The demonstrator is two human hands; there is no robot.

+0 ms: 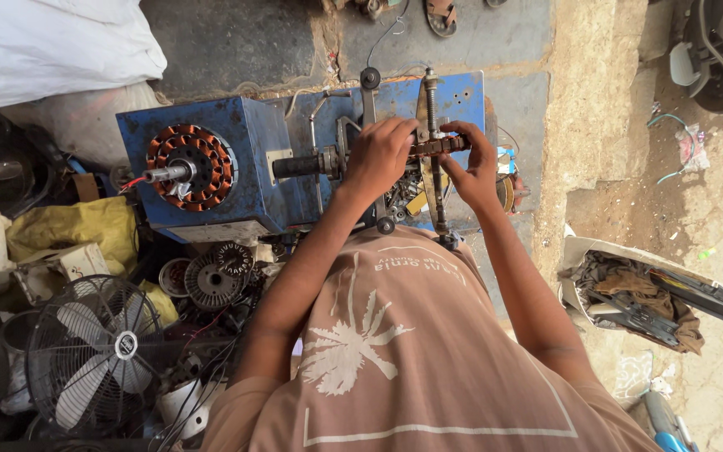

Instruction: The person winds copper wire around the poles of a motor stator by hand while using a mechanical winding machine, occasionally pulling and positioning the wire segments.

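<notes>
A blue metal winding machine (244, 134) stands in front of me, with a copper-wound stator (191, 166) mounted on a shaft on its left face. A horizontal spindle (303, 165) runs out of the box to the right. My left hand (378, 155) is closed over the spindle's fitting. My right hand (472, 163) grips a dark ribbed piece (437, 146) at the spindle's end, beside an upright threaded rod (431, 100). Both hands nearly touch.
A table fan (98, 356) in a wire cage sits at lower left, near loose stators (211, 280), yellow bags and wires. White sacks (52, 46) lie at upper left. An open box of rags and tools (638, 301) is on the right.
</notes>
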